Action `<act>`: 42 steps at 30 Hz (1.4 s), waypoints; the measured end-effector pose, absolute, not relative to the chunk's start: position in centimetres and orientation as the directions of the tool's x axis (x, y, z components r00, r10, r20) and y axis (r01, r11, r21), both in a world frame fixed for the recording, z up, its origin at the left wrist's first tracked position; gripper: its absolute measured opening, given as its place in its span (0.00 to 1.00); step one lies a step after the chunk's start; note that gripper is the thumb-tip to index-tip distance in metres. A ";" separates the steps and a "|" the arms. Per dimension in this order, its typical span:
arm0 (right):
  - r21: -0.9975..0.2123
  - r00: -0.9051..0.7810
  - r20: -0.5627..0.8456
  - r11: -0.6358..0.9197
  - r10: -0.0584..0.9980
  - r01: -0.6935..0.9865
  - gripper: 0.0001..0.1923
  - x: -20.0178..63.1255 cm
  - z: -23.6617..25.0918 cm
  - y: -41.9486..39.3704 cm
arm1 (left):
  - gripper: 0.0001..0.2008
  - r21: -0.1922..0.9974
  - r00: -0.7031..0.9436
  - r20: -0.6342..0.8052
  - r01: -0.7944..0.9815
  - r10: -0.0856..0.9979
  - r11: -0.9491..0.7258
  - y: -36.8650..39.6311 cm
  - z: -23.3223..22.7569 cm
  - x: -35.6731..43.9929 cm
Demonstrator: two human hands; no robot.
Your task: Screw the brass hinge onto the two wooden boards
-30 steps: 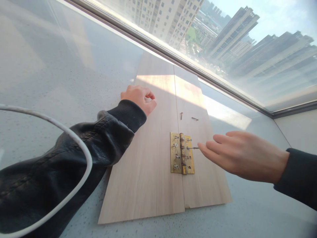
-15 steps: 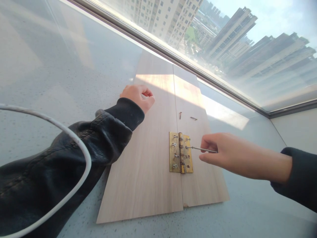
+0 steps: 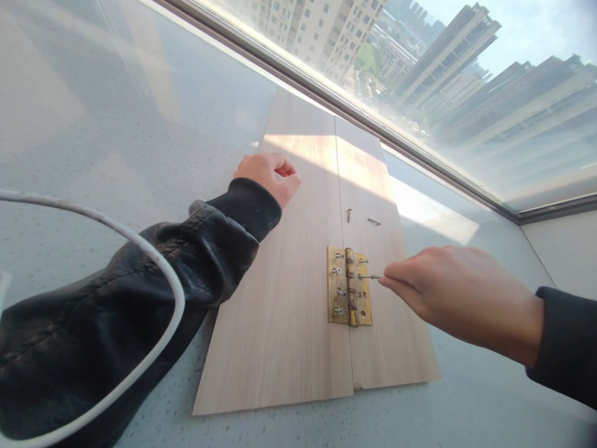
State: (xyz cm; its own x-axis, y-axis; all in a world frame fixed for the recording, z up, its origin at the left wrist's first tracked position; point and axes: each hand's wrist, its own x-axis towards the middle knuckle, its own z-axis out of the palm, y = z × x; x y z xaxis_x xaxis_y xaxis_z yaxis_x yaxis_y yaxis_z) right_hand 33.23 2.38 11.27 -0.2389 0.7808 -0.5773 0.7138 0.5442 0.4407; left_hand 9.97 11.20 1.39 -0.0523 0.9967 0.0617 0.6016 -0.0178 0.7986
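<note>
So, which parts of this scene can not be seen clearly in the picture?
- Thin metal screw, head view: its far end is hidden between the fingertips of the right hand.
- Left hand: curled fist on the pale wooden boards; fingers tuck under, so contents are hidden.
- Brass hinge: screw heads too small to read.
- White cable: cut off by the left edge.

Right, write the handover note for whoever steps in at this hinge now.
Left hand: loose fist resting on the left board, holding nothing visible.
Right hand: pinching a thin metal tool, tip at the hinge.
Done: hinge lies across the seam with the right board; screws sit in its left leaf.
Left: a lower right-leaf hole looks empty; two loose screws lie above.
</note>
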 end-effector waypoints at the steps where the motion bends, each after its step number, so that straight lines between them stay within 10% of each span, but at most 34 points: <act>1: 0.419 -0.169 -0.586 0.475 0.792 0.774 0.23 32.9 11.2 2.8 | 0.09 0.798 -0.055 0.054 0.603 0.997 -0.010 11.2 1.4 10.0; 6: 0.229 0.025 -0.705 0.195 0.709 0.954 0.19 32.2 11.3 4.6 | 0.08 0.809 -0.047 0.068 0.588 0.997 -0.028 11.1 1.5 10.0; 12: 0.282 -0.614 -0.559 0.824 0.558 0.491 0.13 34.6 12.1 3.4 | 0.08 0.827 -0.066 0.098 0.560 0.993 -0.044 10.9 1.3 9.9; 16: 0.404 -0.811 -0.468 0.901 0.352 0.159 0.17 36.0 12.2 2.6 | 0.07 0.835 -0.085 0.105 0.549 0.991 -0.041 11.1 1.2 9.9; 23: 0.447 -0.287 -0.547 0.564 0.786 0.695 0.20 33.5 11.5 2.4 | 0.08 0.885 -0.103 0.067 0.465 0.992 -0.012 11.2 1.2 9.7; 30: 0.222 0.034 -0.709 0.178 0.705 0.959 0.16 32.4 11.4 4.4 | 0.07 0.900 -0.139 0.078 0.435 0.987 -0.010 11.2 1.1 9.8; 34: 0.262 -0.354 -0.634 0.622 0.688 0.738 0.09 33.4 11.9 3.5 | 0.06 0.912 -0.157 0.099 0.408 0.983 -0.027 11.1 1.0 9.8; 38: 0.330 -0.815 -0.484 0.929 0.318 0.166 0.16 35.4 12.1 2.9 | 0.06 0.923 -0.180 0.091 0.383 0.980 -0.015 11.0 1.1 9.8; 42: 0.319 -0.672 -0.559 0.874 0.486 0.367 0.15 36.1 11.6 2.9 | 0.05 0.933 -0.182 0.086 0.361 0.979 -0.015 10.9 1.3 10.0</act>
